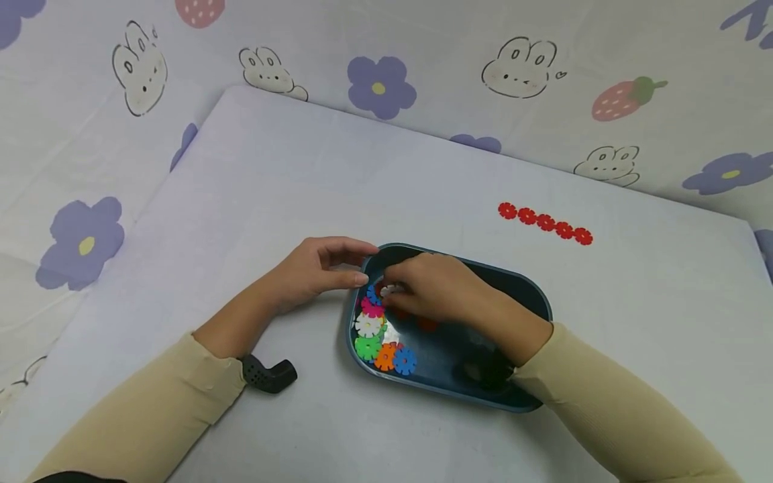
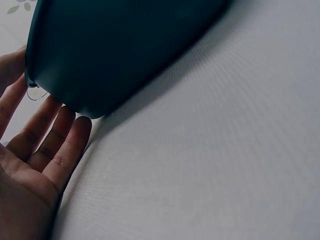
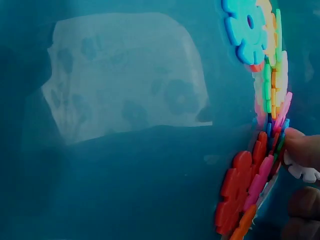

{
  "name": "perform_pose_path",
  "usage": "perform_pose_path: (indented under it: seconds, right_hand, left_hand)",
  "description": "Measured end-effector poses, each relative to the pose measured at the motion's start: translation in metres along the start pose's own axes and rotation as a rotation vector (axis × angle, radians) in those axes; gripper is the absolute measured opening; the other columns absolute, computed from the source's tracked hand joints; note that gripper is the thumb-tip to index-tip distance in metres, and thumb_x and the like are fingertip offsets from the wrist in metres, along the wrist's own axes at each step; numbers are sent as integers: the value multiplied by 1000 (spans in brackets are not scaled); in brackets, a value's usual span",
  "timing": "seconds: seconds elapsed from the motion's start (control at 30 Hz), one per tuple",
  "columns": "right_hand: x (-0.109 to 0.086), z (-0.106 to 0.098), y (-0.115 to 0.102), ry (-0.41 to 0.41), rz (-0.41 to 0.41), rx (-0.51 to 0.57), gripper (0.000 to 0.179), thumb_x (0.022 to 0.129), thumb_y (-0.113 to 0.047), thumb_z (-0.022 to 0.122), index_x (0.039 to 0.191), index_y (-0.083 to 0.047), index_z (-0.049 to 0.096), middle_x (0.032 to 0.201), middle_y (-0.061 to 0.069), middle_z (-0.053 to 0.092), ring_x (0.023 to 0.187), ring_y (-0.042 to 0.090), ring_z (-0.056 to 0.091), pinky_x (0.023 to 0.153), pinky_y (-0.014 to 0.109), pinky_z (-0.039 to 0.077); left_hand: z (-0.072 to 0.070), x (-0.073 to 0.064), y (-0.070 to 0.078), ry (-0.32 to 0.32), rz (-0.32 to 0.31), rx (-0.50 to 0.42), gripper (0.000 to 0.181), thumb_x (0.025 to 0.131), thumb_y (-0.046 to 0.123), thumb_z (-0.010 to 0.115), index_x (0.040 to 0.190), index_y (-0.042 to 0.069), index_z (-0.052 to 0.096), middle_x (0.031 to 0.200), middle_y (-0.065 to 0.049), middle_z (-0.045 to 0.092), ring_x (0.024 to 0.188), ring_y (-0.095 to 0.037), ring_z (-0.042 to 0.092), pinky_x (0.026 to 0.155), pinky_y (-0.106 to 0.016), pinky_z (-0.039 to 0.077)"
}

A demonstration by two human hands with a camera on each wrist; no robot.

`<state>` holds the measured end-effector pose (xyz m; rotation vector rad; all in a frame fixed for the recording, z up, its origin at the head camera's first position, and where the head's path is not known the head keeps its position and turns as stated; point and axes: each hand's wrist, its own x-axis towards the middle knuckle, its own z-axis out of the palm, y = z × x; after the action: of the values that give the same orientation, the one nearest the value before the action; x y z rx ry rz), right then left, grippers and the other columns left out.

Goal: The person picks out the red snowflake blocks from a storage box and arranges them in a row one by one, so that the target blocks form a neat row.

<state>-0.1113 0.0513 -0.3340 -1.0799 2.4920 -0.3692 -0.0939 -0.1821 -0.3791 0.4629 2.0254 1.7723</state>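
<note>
A dark teal tray (image 1: 447, 392) stands on the table. My left hand (image 1: 308, 275) is at its left end; the thumb tip is on the rim, and the other fingers reach fairly straight against the outer wall in the left wrist view. Inside the tray, my right hand (image 1: 437, 288) pinches a white flower-shaped disc (image 3: 302, 172) between thumb and fingers, partly hidden by them. Beside it in the right wrist view lie overlapping notched discs, among them a red disc (image 3: 234, 192) and a blue disc (image 3: 247, 27). A green disc (image 1: 367, 347) lies near the tray's left wall.
Beyond the tray, several red discs form a straight row (image 1: 545, 223) on the white table (image 1: 338, 174). A black angled device (image 1: 270, 374) sticks out by the left sleeve cuff. A patterned cloth (image 1: 435, 40) with rabbits, flowers and strawberries hangs behind the table.
</note>
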Motion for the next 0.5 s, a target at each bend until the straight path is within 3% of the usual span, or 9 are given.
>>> perform_pose_path:
  seconds: [0.23, 0.5]
  right_hand:
    - [1, 0, -1, -3, 15, -4, 33, 87, -34, 75, 113, -17, 65, 100, -1, 72, 84, 14, 67, 80, 35, 58]
    - [1, 1, -1, -28, 35, -35, 41, 88, -29, 74, 125, -14, 65, 114, 4, 70, 98, 19, 67, 88, 41, 57]
  left_hand:
    - [0, 0, 0, 6, 3, 9, 42, 89, 21, 74, 130, 17, 63, 131, 0, 63, 120, -19, 58, 99, -33, 51]
    - [0, 1, -1, 6, -7, -6, 42, 89, 19, 74, 130, 16, 63, 131, 0, 62, 120, -19, 57, 98, -32, 51]
